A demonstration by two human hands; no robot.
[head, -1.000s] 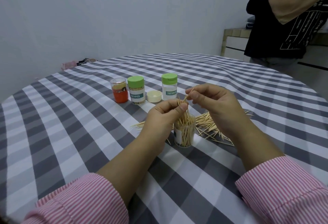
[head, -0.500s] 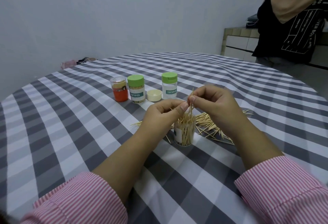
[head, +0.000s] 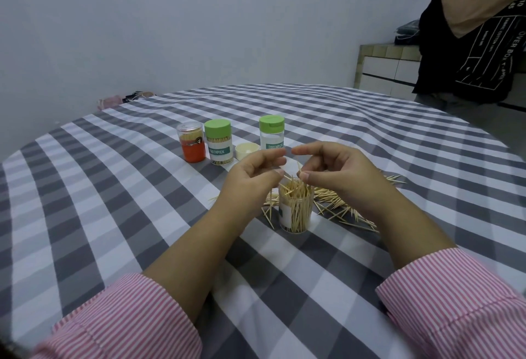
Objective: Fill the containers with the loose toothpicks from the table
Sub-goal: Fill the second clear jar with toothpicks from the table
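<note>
An open clear container (head: pixel 296 216), packed with upright toothpicks, stands on the checked tablecloth. Both hands hover just above its mouth. My left hand (head: pixel 250 176) is to its left and my right hand (head: pixel 338 170) to its right. Their fingers are loosely curled, with the thumbs apart from the fingertips, and neither hand grips anything. One toothpick tip sticks up beside my right thumb. Loose toothpicks (head: pixel 344 207) lie scattered behind and to the right of the container, partly hidden by my right hand.
Behind my hands stand an orange container (head: pixel 191 146), a full green-lidded toothpick container (head: pixel 218 148), a loose cream lid (head: pixel 247 150) and an empty-looking green-lidded container (head: pixel 271 136). A person in a black shirt (head: pixel 466 45) stands at the table's far right edge.
Both hands were pinching a bunch of toothpicks over the container's mouth. The fingers have since spread apart, and the toothpicks now stand inside the container.
</note>
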